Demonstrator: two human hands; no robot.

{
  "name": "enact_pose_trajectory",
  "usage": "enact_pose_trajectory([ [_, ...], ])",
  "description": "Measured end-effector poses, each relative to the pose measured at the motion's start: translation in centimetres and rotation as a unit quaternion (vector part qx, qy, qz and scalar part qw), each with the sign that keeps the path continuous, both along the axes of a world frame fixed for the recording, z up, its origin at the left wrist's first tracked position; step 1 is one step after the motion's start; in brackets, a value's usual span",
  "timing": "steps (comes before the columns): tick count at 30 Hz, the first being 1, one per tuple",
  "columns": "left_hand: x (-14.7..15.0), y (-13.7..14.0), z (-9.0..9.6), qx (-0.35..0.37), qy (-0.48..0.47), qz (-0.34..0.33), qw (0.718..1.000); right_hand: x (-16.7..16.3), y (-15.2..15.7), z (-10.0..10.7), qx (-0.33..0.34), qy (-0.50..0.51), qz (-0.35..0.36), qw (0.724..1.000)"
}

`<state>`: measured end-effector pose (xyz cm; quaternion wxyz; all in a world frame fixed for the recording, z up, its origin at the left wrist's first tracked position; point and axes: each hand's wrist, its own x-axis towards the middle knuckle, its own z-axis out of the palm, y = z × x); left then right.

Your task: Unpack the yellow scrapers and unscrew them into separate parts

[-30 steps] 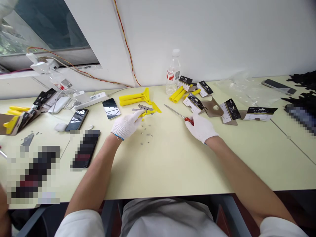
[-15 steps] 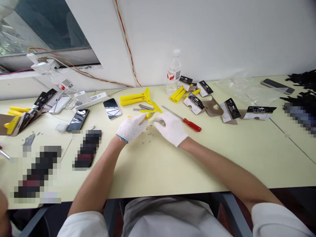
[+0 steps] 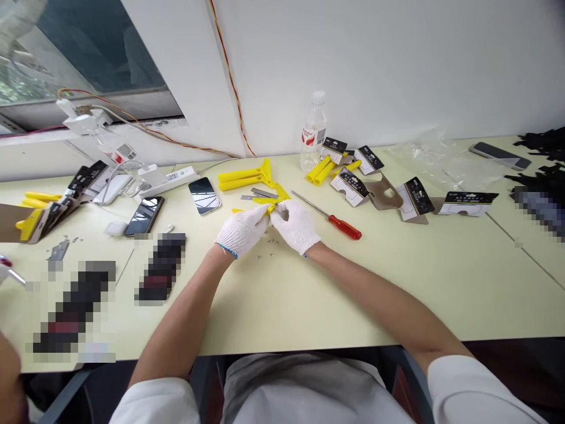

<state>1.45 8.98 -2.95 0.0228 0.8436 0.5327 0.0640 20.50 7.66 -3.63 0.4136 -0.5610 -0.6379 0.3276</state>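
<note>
Both hands wear white knitted gloves and meet above the worktop [image 3: 353,300], just in front of a small cluster of yellow parts. The left hand [image 3: 245,231] has its grip closed on a yellow plastic piece [image 3: 272,207], whose end shows beyond the thumb and fingers. The right hand [image 3: 296,226] brings its thumb and fingertips to the same end of that piece, with a gap between thumb and palm; whether this grip is pinching the piece or something tiny at its tip, I cannot tell, as the contact is too small to make out.

Loose screws [image 3: 271,242] lie scattered on the worktop just below the two hands. Right behind the hands are flat grey blades [image 3: 263,192] and a yellow scraper head [image 3: 281,191]. Two long yellow handles [image 3: 241,178] lie side by side beyond the blades. A screwdriver [image 3: 344,227] with a red handle lies beside the right hand, its shaft slanting away toward the scraper head, and no hand touches it.

Farther back, a clear bottle [image 3: 314,134] with a white cap stands upright near the wall, beside yellow tubes [image 3: 322,170] and black-and-white packaging cards [image 3: 350,186]. A thin plastic bag [image 3: 445,164] spreads out to the right of these. On the left, a phone [image 3: 205,195] lies flat near the handles, and a power strip [image 3: 173,178] rests behind it.
</note>
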Motion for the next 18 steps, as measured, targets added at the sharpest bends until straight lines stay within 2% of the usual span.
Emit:
enact_pose_trajectory([
  [4,0.4,-0.5,1.3,0.005,-0.015,0.030,0.999,0.4,0.1,0.5,-0.099,0.044,0.010,0.994],
  [6,0.2,-0.9,2.4,-0.006,-0.040,0.067,0.997,0.7,0.0,1.0,-0.138,0.031,0.031,0.989],
  [7,0.0,-1.1,3.0,-0.033,-0.063,0.085,0.994,0.9,0.0,1.1,-0.137,-0.002,0.047,0.989],
  [9,-0.6,-1.5,4.0,-0.134,-0.125,0.115,0.976,1.3,-0.1,1.4,-0.111,-0.100,0.084,0.985],
  [13,-1.9,-1.9,4.3,-0.307,-0.268,0.114,0.906,1.7,-0.1,1.2,-0.084,-0.243,0.158,0.953],
  [15,-2.3,-1.9,4.1,-0.355,-0.312,0.105,0.875,1.9,-0.1,1.0,-0.080,-0.271,0.188,0.941],
  [18,-2.4,-1.9,4.1,-0.364,-0.328,0.133,0.861,2.3,-0.3,1.1,-0.060,-0.267,0.214,0.938],
])
